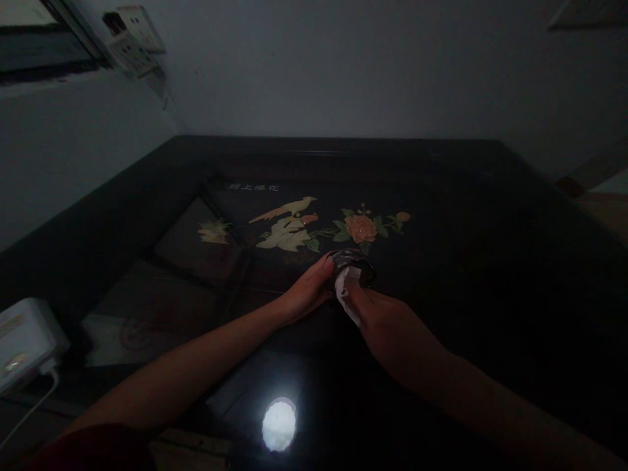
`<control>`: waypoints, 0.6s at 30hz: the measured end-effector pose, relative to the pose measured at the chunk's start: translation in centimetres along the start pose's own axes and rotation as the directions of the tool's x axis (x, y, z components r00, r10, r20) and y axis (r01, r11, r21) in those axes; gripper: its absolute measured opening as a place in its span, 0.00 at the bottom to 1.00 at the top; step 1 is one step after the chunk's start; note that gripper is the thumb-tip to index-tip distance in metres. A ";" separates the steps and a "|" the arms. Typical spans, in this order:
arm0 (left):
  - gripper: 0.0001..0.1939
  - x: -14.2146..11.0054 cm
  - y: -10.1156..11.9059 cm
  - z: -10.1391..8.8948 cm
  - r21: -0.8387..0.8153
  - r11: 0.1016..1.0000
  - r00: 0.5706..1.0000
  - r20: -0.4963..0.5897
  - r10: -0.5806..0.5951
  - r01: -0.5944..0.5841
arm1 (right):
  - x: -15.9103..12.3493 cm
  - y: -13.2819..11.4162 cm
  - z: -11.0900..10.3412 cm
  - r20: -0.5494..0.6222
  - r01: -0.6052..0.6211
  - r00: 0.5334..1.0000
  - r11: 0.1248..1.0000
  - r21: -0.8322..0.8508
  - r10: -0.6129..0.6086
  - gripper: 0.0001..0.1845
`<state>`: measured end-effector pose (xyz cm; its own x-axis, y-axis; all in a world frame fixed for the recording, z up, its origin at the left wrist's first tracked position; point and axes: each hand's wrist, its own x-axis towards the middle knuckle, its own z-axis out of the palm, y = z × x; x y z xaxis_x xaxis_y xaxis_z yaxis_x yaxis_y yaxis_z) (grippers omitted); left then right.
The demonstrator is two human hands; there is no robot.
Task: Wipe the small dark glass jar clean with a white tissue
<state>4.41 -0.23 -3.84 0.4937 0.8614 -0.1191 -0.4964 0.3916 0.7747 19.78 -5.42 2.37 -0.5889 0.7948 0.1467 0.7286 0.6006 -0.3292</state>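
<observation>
My left hand (310, 286) is closed on the side of a small, dark, shiny, round vessel (349, 256), its thumb near the rim. The vessel looks like a cup or small bowl with its mouth tilted toward me; the dim light hides its exact kind. In my right hand (385, 317) is a crumpled white tissue (343, 288). The right fingers reach into the vessel's mouth with the tissue, so their tips are hidden. Both hands are over the middle of a dark glossy table (456, 216).
Flowers (360, 229) and a bird (287, 208) decorate the tabletop. A white box (29, 337) with a plugged-in cable lies at the left edge. Wall sockets (140, 29) hang at the back left, near a window (44, 39). A bright lamp reflection shows in front.
</observation>
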 end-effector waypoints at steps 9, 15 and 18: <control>0.27 0.0 0.2 0.5 -0.031 0.999 1.000 0.005 0.012 -0.012 | 0.1 0.5 0.6 -0.116 0.080 0.990 0.995 0.056 -0.074 0.20; 0.28 0.2 -0.2 0.4 -0.051 0.999 0.999 0.033 0.013 -0.012 | 0.2 0.6 -0.3 -0.143 0.236 0.950 0.938 -0.253 -0.278 0.13; 0.29 0.1 -0.2 0.4 -0.043 0.999 1.000 0.022 -0.008 0.009 | 0.2 0.8 -0.5 -0.123 0.291 0.923 0.868 -0.402 -0.366 0.11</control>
<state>4.88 -0.37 -3.73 0.5132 0.8509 -0.1121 -0.5223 0.4133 0.7459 20.40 -4.75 2.58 -0.7670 0.5242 0.3701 0.6020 0.7875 0.1322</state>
